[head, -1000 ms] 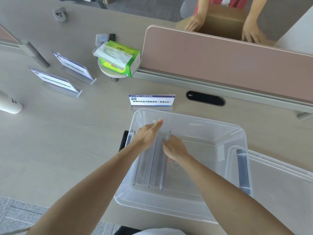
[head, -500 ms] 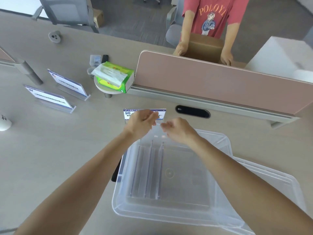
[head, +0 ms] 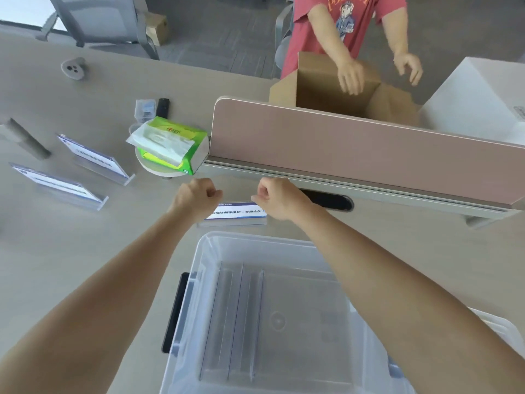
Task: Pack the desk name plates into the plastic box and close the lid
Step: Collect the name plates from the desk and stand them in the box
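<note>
A clear desk name plate [head: 237, 215] with a white and blue card stands on the desk just beyond the clear plastic box [head: 199, 253]. My left hand [head: 194, 199] is curled on its upper left corner and my right hand [head: 277, 199] on its upper right corner, both pinching the top edge. Clear name plates [head: 237, 322] lie flat on the left side of the box floor. Two more name plates [head: 95, 160] [head: 56, 184] stand at the far left. The box lid [head: 498, 329] lies to the right, mostly hidden by my right arm.
A green tissue pack [head: 170, 145] sits on a round stand behind the plate. A pink desk divider [head: 341, 149] runs across the back right, with a black cable slot [head: 332, 201] below it. Beyond it a person handles a cardboard box [head: 326, 86].
Both hands have left the inside of the box, moved forward over its far rim, and closed on the top corners of the standing name plate.
</note>
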Demonstrator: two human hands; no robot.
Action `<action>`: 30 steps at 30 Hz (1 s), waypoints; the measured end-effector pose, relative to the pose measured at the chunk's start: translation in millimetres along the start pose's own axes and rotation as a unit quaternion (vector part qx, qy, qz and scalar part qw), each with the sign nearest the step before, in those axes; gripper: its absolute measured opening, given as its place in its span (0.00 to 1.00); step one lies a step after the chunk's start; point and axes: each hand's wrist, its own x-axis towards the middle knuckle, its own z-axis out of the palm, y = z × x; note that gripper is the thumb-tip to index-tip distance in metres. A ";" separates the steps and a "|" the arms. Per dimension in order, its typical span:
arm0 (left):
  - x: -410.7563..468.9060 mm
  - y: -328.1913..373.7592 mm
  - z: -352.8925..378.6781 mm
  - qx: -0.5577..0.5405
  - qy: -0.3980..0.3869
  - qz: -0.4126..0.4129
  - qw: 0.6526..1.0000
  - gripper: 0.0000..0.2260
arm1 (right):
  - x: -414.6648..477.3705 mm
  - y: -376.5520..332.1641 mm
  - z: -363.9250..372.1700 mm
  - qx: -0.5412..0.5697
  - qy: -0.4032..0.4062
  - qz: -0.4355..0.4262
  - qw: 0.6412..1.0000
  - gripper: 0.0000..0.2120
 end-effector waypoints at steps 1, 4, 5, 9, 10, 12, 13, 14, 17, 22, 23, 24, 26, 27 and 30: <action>4.4 -3.9 5.9 0.037 -0.013 0.011 0.999 0.10 | 6.9 2.4 4.7 -0.032 -0.005 -0.018 0.999 0.12; 19.9 -19.6 21.9 0.152 -0.083 0.036 0.984 0.26 | 24.4 6.1 17.3 -0.142 -0.031 -0.057 0.988 0.21; 24.4 -23.5 26.3 0.176 -0.101 0.041 0.978 0.29 | 29.5 6.6 21.3 -0.173 -0.041 -0.064 0.982 0.22; 32.3 -32.6 44.0 0.215 -0.154 0.032 0.964 0.27 | 44.0 7.8 38.4 -0.205 -0.099 -0.058 0.972 0.18; 31.5 -33.2 47.0 0.217 -0.157 0.028 0.963 0.23 | 45.5 7.4 41.3 -0.201 -0.115 -0.049 0.972 0.17; 30.2 -35.4 51.3 0.217 -0.145 0.023 0.965 0.15 | 46.7 6.1 44.2 -0.205 -0.133 -0.041 0.969 0.12; 29.2 -35.6 51.6 0.224 -0.135 0.026 0.965 0.12 | 46.9 5.6 44.1 -0.213 -0.131 -0.041 0.967 0.09; 27.9 -35.3 50.9 0.234 -0.125 0.034 0.964 0.10 | 47.2 5.5 43.4 -0.217 -0.124 -0.042 0.967 0.09; 22.6 -34.2 45.3 0.240 -0.095 0.058 0.964 0.08 | 45.8 5.4 37.5 -0.225 -0.100 -0.060 0.967 0.15; 9.6 -25.9 13.9 0.255 -0.015 0.145 0.956 0.09 | 32.0 -8.7 12.2 -0.237 -0.051 -0.092 0.966 0.07; 6.2 -22.9 5.6 0.263 0.004 0.170 0.950 0.08 | 28.3 -13.5 6.6 -0.240 -0.043 -0.095 0.965 0.06; 2.3 -19.7 -2.7 0.266 0.020 0.191 0.944 0.08 | 24.3 -18.8 1.3 -0.242 -0.039 -0.099 0.964 0.08; -4.7 -12.6 -18.9 0.265 0.047 0.233 0.935 0.07 | 15.8 -29.3 -7.1 -0.248 -0.033 -0.105 0.962 0.14; -8.8 -8.5 -26.9 0.258 0.065 0.257 0.929 0.05 | 11.5 -34.3 -10.5 -0.249 -0.027 -0.110 0.962 0.15; -23.6 -0.9 -45.9 0.230 0.121 0.324 0.910 0.05 | -5.5 -47.8 -18.6 -0.248 -0.027 -0.122 0.961 0.15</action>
